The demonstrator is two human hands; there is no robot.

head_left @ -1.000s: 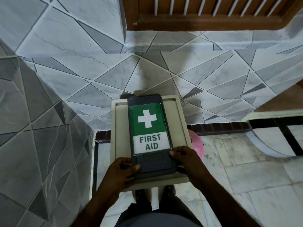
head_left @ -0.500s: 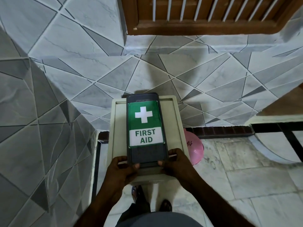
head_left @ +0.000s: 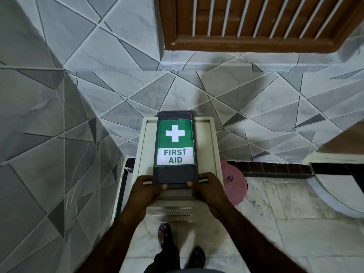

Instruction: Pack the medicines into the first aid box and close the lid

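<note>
A dark grey first aid box (head_left: 174, 174) with a green and white "FIRST AID" label lies flat, lid down, on a cream plastic stool (head_left: 206, 146). My left hand (head_left: 144, 191) grips the box's near left corner, thumb on the lid. My right hand (head_left: 209, 189) holds the near right corner the same way. No medicines show; the inside of the box is hidden.
The stool stands against a grey tiled wall (head_left: 118, 85) that wraps round on the left. A pink round lid or basin (head_left: 235, 183) lies on the floor right of the stool. A wooden barred window (head_left: 256, 22) is above. My feet (head_left: 181, 245) stand below.
The view has tilted and pulled back, so the box and stool sit lower in the frame. Both hands have kept their hold on the box's near corners.
</note>
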